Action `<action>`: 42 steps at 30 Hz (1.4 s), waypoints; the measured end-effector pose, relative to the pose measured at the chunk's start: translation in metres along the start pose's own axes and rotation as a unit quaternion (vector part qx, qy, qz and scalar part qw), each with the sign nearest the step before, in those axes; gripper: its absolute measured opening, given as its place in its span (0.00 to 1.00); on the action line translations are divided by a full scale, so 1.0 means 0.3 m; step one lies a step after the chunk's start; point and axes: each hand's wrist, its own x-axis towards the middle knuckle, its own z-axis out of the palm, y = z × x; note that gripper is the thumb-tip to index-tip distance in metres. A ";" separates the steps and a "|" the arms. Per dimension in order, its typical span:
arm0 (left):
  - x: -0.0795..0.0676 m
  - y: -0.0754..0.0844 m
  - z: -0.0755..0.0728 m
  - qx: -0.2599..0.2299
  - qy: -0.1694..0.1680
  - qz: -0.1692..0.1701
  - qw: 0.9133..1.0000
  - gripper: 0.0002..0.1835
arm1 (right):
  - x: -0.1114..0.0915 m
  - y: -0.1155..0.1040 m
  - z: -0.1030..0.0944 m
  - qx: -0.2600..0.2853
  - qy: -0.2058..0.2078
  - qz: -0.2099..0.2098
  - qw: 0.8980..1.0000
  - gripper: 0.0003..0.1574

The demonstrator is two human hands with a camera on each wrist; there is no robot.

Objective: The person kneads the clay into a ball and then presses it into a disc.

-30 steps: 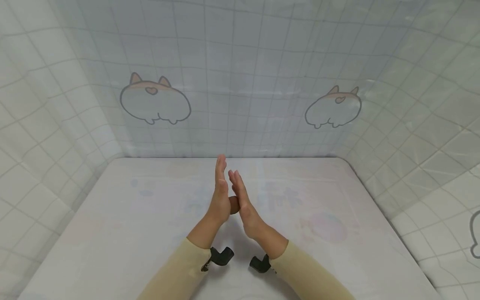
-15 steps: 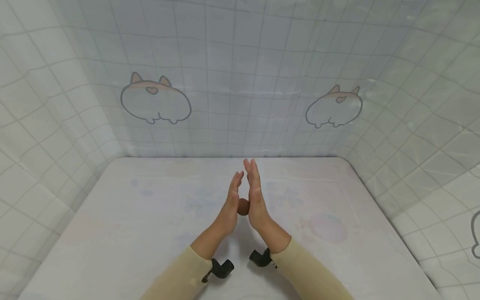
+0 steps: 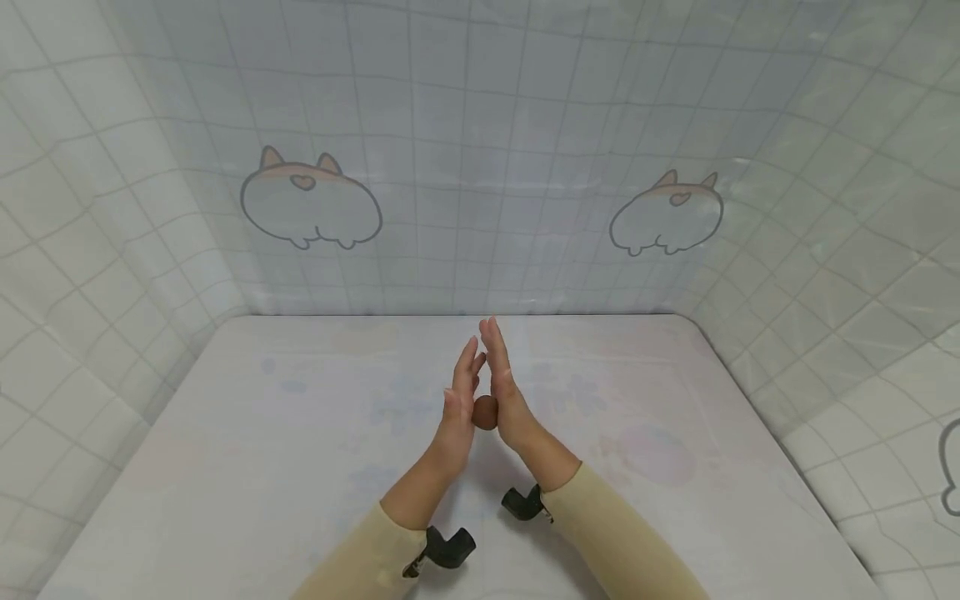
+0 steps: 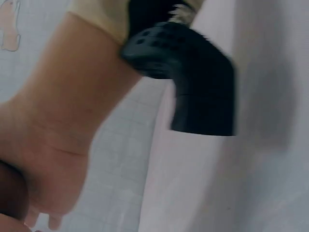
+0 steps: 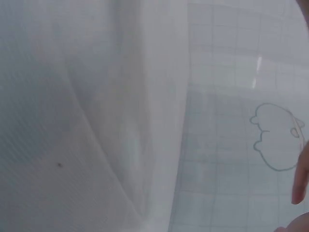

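Observation:
A small brown ball (image 3: 485,412) sits between the two palms, low near the heels of the hands. On its left, my left hand (image 3: 454,425) stands on edge with straight fingers and the thumb lifted a little. My right hand (image 3: 512,408) presses in from the other side, fingers extended and pointing away from me. The fingertips of both hands lean close together above the ball. In the left wrist view, the dark ball (image 4: 10,191) shows at the left border beside the palm of the right hand (image 4: 50,166). Only fingers (image 5: 301,181) appear at the edge of the right wrist view.
A black curved camera mount (image 3: 450,548) is fixed at the left sleeve, and another black mount (image 3: 522,504) at the right sleeve. Beneath the hands lies a pale patterned tabletop (image 3: 262,467). White gridded sheeting (image 3: 480,167) with cartoon animals rises at the back and sides.
The palms have slid along each other: the left hand has drawn back, the right has gone forward from one second ago. The ball has shifted slightly right, staying between them.

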 end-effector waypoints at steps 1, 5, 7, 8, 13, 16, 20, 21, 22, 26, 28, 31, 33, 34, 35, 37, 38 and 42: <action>0.003 0.004 0.000 0.006 0.006 0.006 1.000 0.48 | -0.003 0.001 0.003 -0.004 -0.005 -0.005 1.000 0.54; 0.015 0.013 -0.005 0.035 0.029 0.023 0.999 0.48 | -0.009 0.000 0.018 -0.022 -0.017 -0.041 0.999 0.54; 0.022 0.013 -0.010 0.058 0.040 0.027 0.997 0.48 | -0.011 -0.002 0.026 -0.029 -0.021 -0.059 0.998 0.54; 0.027 0.011 -0.013 0.070 0.046 0.029 0.996 0.49 | -0.012 -0.004 0.031 -0.028 -0.023 -0.065 0.997 0.54; 0.048 -0.002 -0.036 0.123 0.078 0.012 0.989 0.50 | -0.023 -0.022 0.049 -0.021 -0.035 -0.088 0.995 0.54; 0.057 -0.009 -0.049 0.130 0.092 -0.011 0.987 0.50 | -0.029 -0.039 0.055 -0.018 -0.040 -0.099 0.994 0.55; 0.059 -0.021 -0.063 0.126 0.095 -0.048 0.986 0.48 | -0.030 -0.065 0.059 -0.008 -0.037 -0.113 0.993 0.57; 0.057 -0.023 -0.064 0.126 0.091 -0.061 0.986 0.46 | -0.029 -0.071 0.059 -0.002 -0.033 -0.115 0.993 0.57; 0.054 -0.029 -0.065 0.128 0.085 -0.073 0.985 0.46 | -0.028 -0.077 0.059 0.004 -0.027 -0.115 0.993 0.57; 0.034 -0.043 -0.057 0.146 0.041 -0.109 0.982 0.44 | -0.023 -0.081 0.052 0.022 0.006 -0.098 0.995 0.55; 0.023 -0.046 -0.048 0.151 0.022 -0.109 0.982 0.43 | -0.020 -0.080 0.047 0.023 0.018 -0.081 0.996 0.53; 0.012 -0.039 -0.033 0.142 0.010 -0.086 0.986 0.43 | -0.015 -0.080 0.040 0.014 0.024 -0.047 0.998 0.53; 0.007 -0.035 -0.023 0.128 0.008 -0.067 0.990 0.43 | -0.011 -0.081 0.037 0.005 0.024 -0.027 0.999 0.54; 0.005 -0.033 -0.019 0.121 0.007 -0.056 0.991 0.43 | -0.009 -0.079 0.034 0.001 0.023 -0.018 1.000 0.55; 0.004 -0.032 -0.014 0.117 0.007 -0.044 0.992 0.43 | -0.008 -0.077 0.033 -0.002 0.023 -0.007 1.000 0.55; 0.001 -0.028 -0.006 0.108 0.006 -0.025 0.994 0.44 | -0.008 -0.069 0.030 -0.006 0.019 0.005 1.000 0.55; 0.001 -0.024 -0.004 0.104 0.007 -0.016 0.994 0.44 | -0.009 -0.067 0.029 -0.006 0.017 0.011 1.000 0.55; 0.003 -0.013 -0.001 0.107 0.023 0.010 0.994 0.47 | -0.011 -0.054 0.031 -0.008 -0.002 0.039 0.999 0.55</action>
